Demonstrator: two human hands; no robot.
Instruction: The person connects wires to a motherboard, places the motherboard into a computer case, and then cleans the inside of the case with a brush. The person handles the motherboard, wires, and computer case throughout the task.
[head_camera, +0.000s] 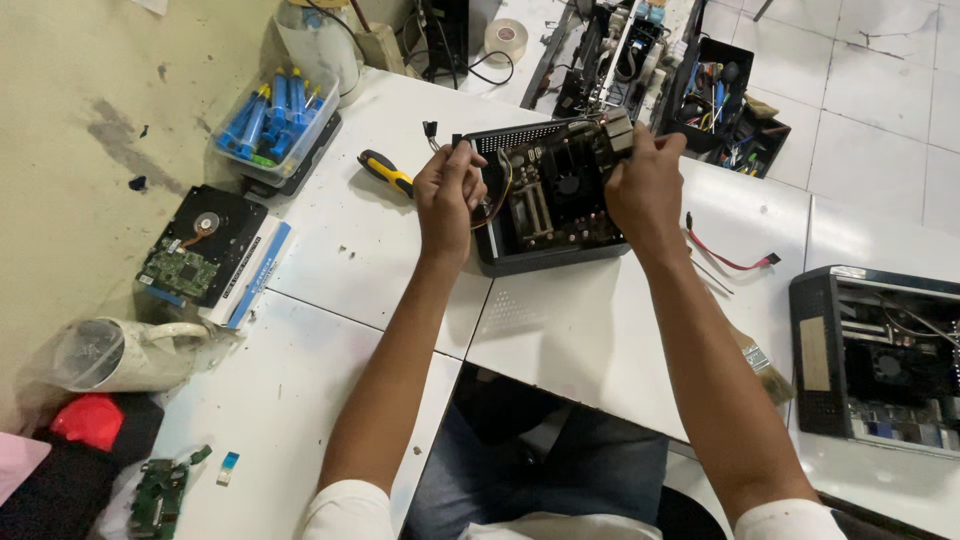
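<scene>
Head view: both hands on the open computer case (545, 195), left hand (447, 195) curled at its wires, right hand (645, 185) seemingly gripping its corner.

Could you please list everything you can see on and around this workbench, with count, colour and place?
small computer case: one, black, open, table centre
screwdriver: one, yellow and black, left of the case
syringes: several, blue, in a clear tub, far left
hard drive: one, black, opened, left edge
red cable: one, right of the case
brush: one, right of the forearm
second computer case: one, black, open, right edge
tape roll: one, pale, top
left hand: at the case's left wall
right hand: grips a part at the case's top right
</scene>
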